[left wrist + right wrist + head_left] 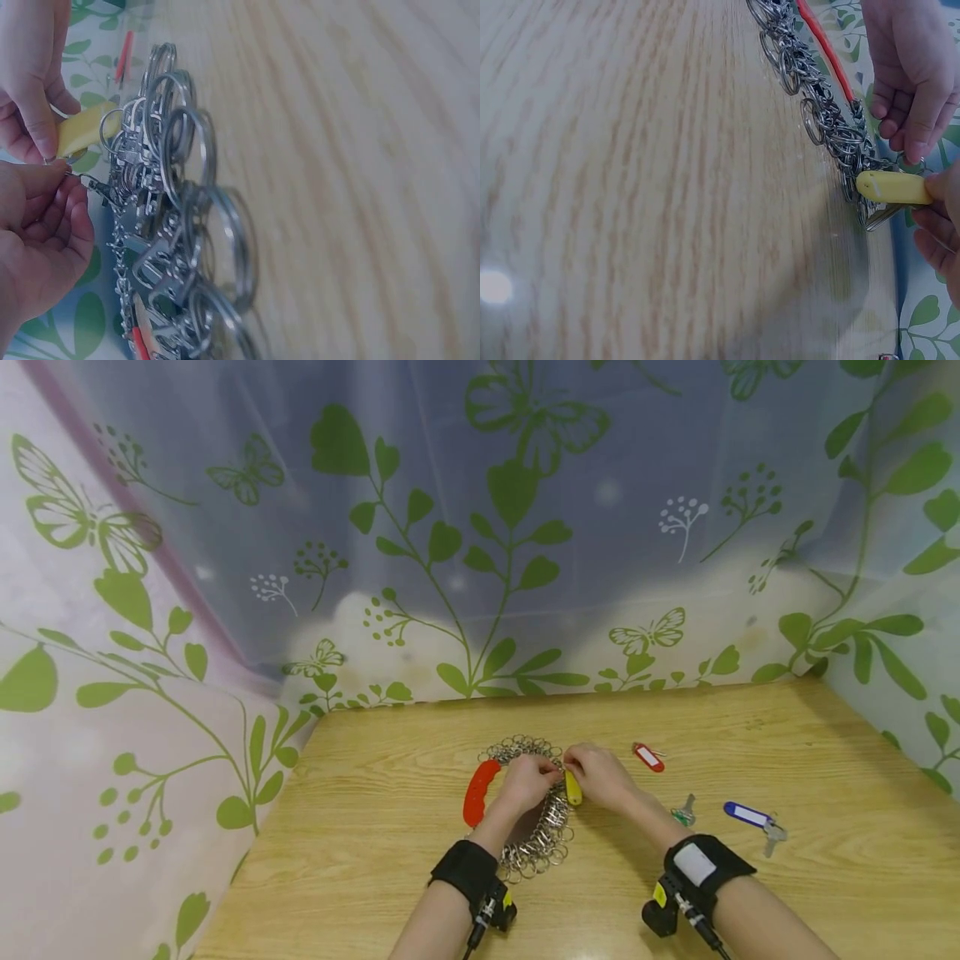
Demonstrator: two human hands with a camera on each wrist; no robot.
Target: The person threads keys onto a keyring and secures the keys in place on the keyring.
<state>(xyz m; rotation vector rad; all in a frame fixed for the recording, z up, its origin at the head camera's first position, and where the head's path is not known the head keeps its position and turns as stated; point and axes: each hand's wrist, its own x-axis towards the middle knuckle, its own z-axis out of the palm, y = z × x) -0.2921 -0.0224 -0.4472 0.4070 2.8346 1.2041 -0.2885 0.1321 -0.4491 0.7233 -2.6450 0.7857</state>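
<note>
At lower centre of the head view, by the metal rings (553, 817), a thin clip (96, 184) seems pinched by the left hand (527, 781); rightward, the yellow tag (573, 787) is held by the right hand (602, 775); joining seems in hand, calling for steady fingertips; the clip, shown at left in the left wrist view, is obscured from the head.

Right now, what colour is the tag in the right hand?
Tag is yellow; clearest in the right wrist view.
</note>
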